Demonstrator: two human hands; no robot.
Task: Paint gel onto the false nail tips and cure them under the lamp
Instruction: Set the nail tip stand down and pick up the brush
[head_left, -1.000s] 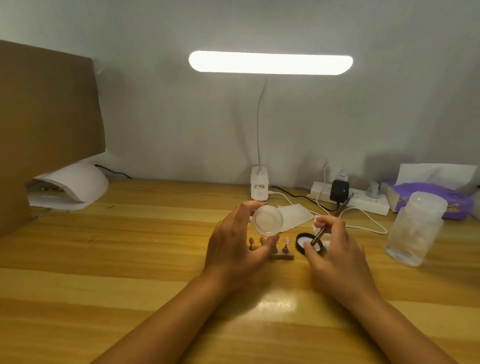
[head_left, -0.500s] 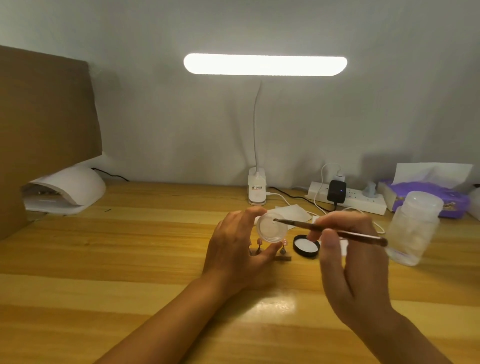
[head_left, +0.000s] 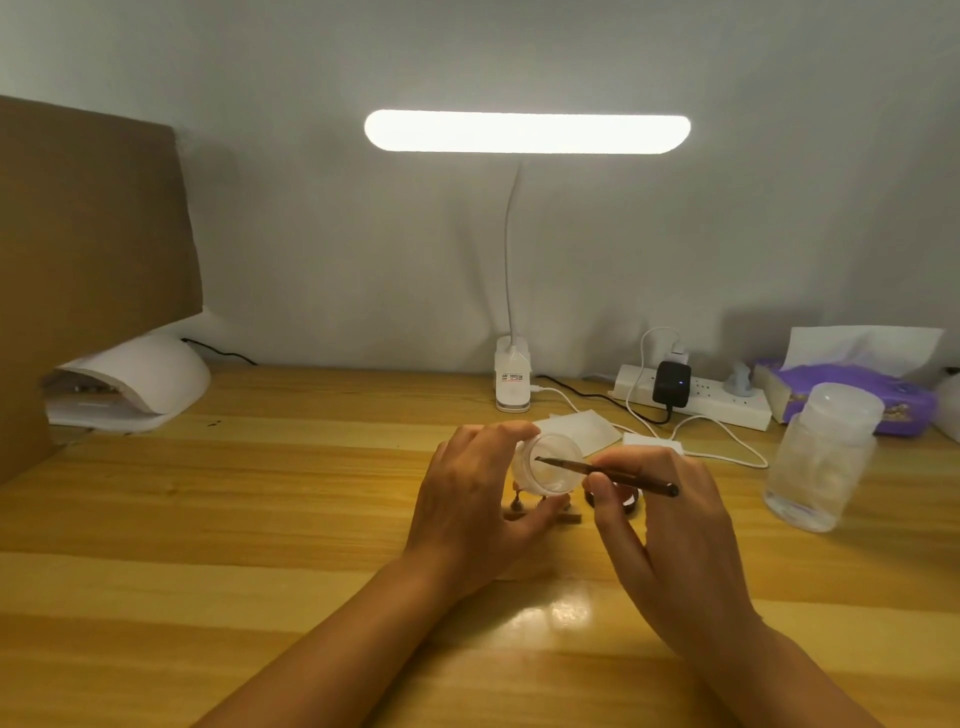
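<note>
My left hand (head_left: 475, 499) grips a small clear gel jar (head_left: 550, 465), tilted with its mouth facing me, above the table. My right hand (head_left: 660, 525) pinches a thin dark brush (head_left: 618, 474) whose tip reaches into the jar's mouth. Under the jar a wooden holder (head_left: 563, 517) carries false nail tips (head_left: 517, 501) on small stands, mostly hidden by my left hand and the jar. The jar's black lid (head_left: 626, 501) lies on the table behind my right thumb. The white curing lamp (head_left: 140, 382) sits at the far left.
A desk lamp (head_left: 527, 131) shines above the middle, its base clipped at the table's back. A power strip (head_left: 691, 397) with cables, a purple tissue pack (head_left: 852, 389) and a clear plastic bottle (head_left: 823, 457) stand at the right. A cardboard panel (head_left: 88, 249) rises at the left.
My right hand lifted the brush from beside the black lid and brought its tip into the jar's mouth, then drew closer to the jar. My left hand tilted the jar a little lower.
</note>
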